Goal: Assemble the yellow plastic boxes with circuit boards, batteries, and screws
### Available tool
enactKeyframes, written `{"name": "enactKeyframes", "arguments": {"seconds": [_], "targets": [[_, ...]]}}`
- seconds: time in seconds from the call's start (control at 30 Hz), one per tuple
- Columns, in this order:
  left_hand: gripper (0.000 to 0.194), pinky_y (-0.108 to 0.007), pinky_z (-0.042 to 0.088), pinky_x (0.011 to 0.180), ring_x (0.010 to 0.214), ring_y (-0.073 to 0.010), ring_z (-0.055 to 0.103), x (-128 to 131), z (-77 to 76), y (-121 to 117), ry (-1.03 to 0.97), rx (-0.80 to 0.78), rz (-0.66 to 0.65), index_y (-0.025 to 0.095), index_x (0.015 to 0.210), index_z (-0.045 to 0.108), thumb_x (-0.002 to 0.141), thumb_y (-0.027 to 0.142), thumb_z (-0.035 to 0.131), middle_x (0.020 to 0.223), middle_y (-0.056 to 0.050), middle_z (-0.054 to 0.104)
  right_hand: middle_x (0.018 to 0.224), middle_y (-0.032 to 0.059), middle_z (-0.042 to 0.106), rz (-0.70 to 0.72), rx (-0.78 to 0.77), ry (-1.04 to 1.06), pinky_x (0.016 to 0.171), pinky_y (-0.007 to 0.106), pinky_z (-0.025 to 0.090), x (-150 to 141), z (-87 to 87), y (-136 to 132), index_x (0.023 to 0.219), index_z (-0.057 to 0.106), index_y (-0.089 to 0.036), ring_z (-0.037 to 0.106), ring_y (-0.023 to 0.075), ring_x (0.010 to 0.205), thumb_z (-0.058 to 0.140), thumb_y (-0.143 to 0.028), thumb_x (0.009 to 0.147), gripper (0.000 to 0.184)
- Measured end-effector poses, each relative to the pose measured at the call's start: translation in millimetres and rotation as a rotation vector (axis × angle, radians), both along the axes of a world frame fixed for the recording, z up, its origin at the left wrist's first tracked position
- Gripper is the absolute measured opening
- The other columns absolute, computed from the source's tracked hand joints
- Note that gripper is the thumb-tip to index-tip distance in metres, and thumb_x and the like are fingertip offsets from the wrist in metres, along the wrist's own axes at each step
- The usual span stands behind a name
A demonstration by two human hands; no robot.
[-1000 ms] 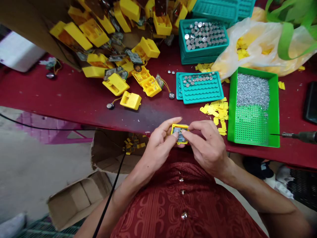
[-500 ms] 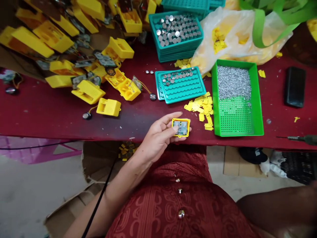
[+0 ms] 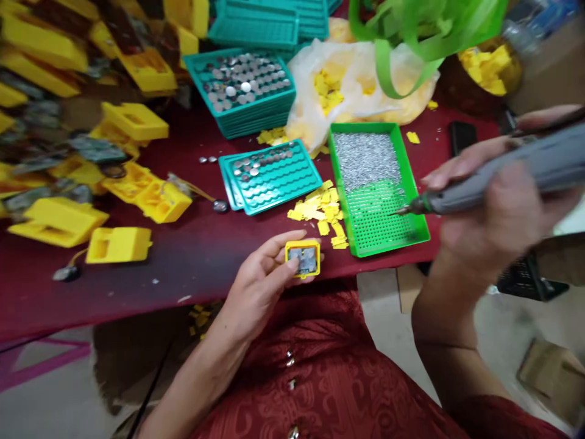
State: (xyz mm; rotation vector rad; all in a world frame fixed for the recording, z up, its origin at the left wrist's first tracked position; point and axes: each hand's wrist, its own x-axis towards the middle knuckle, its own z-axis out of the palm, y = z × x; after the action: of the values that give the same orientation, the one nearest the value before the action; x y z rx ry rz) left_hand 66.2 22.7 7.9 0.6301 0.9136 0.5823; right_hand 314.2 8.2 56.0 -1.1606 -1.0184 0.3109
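Note:
My left hand [image 3: 260,283] is closed round a small yellow case [image 3: 302,258] with a circuit board showing inside, held at the near edge of the dark red table [image 3: 192,250]. My right hand [image 3: 498,210] grips a grey electric screwdriver [image 3: 503,177], raised at the right. Its tip hangs over the green tray [image 3: 414,210] that holds a heap of small silver screws [image 3: 365,160].
A teal tray with button cells [image 3: 272,174] lies left of the green tray, and a stack of such trays [image 3: 244,91] stands behind. Loose yellow tabs [image 3: 317,210] lie between them. Yellow cases [image 3: 119,244] crowd the left. A plastic bag [image 3: 356,85] sits at the back.
My right hand left the yellow case, went off to the right and came back up holding the screwdriver over the green tray. The view swung right. My left hand kept the case.

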Motion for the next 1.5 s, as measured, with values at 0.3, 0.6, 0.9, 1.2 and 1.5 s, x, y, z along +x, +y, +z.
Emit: {"name": "enactKeyframes", "arguments": {"seconds": [0.3, 0.6, 0.9, 1.2, 1.5], "targets": [[0.039, -0.024, 0.061, 0.068, 0.084, -0.0175, 0.073, 11.2, 0.7, 2.7, 0.046, -0.084, 0.012, 0.018, 0.114, 0.069, 0.077, 0.025, 0.08, 0.1, -0.006, 0.078, 0.06, -0.0068, 0.047, -0.043, 0.088, -0.009, 0.039, 0.03, 0.038, -23.7, -41.4, 38.4, 0.099, 0.053, -0.032, 0.044, 0.0135, 0.042, 0.07, -0.062, 0.076, 0.042], [0.037, -0.025, 0.061, 0.069, 0.084, -0.0177, 0.072, 12.4, 1.5, 6.6, 0.06, -0.11, 0.01, 0.02, 0.112, 0.07, 0.077, 0.027, 0.08, 0.099, -0.006, 0.077, 0.065, -0.0045, 0.043, -0.007, 0.017, -0.035, 0.043, 0.029, 0.04, -30.4, -46.3, 35.4, 0.096, 0.051, -0.032, 0.044, 0.0126, 0.048, 0.064, -0.059, 0.083, 0.033], [0.04, -0.025, 0.06, 0.072, 0.088, -0.0191, 0.072, 11.9, 0.4, 7.9, 0.06, -0.126, 0.007, 0.021, 0.115, 0.069, 0.077, 0.026, 0.08, 0.105, -0.007, 0.077, 0.066, -0.0043, 0.045, -0.021, -0.045, -0.023, 0.044, 0.032, 0.04, -29.3, -49.8, 34.1, 0.102, 0.047, -0.034, 0.044, 0.0151, 0.047, 0.063, -0.063, 0.081, 0.039], [0.043, -0.031, 0.062, 0.072, 0.091, -0.0232, 0.073, 12.7, 1.8, 6.3, 0.081, -0.122, -0.002, 0.02, 0.118, 0.068, 0.077, 0.028, 0.08, 0.107, -0.009, 0.076, 0.068, -0.0022, 0.045, -0.095, -0.105, -0.121, 0.049, 0.035, 0.046, -31.4, -49.0, 31.3, 0.103, 0.045, -0.033, 0.05, 0.0166, 0.051, 0.055, -0.069, 0.084, 0.042], [0.043, -0.03, 0.06, 0.071, 0.084, -0.0197, 0.072, 17.6, 3.1, 2.6, 0.08, -0.123, -0.025, 0.016, 0.116, 0.066, 0.076, 0.025, 0.079, 0.098, -0.009, 0.076, 0.058, -0.0062, 0.046, 0.034, 0.183, 0.105, 0.039, 0.025, 0.04, -44.7, -12.5, 25.7, 0.095, 0.06, -0.024, 0.045, 0.0092, 0.044, 0.073, -0.051, 0.08, 0.034]]}}
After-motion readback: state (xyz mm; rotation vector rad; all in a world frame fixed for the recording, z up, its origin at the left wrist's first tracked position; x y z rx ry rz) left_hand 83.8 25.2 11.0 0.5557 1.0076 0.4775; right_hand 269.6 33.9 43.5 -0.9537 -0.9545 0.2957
